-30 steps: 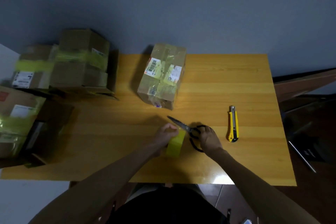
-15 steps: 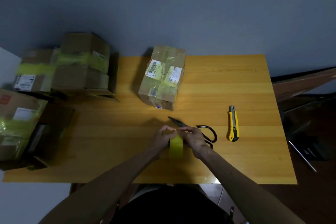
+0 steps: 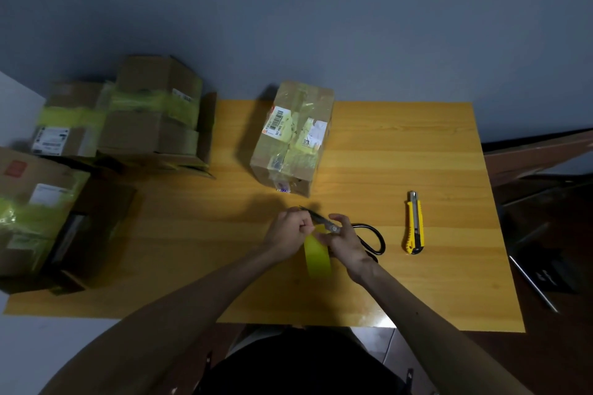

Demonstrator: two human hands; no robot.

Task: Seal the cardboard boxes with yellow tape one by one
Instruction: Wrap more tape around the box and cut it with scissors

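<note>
Head view: dropped the scissors (image 3: 333, 228) on the counter (image 3: 401, 154), now pinching the yellow tape (image 3: 317, 256) with fingers (image 3: 340, 220) of left hand (image 3: 290, 229) and right hand (image 3: 346, 242) near the cardboard box (image 3: 292, 138), likely picking loose a new strip.

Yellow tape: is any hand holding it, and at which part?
Both hands hold the yellow tape at its upper end. The left hand pinches the left side and the right hand the right side. Its lower part is free.
</note>
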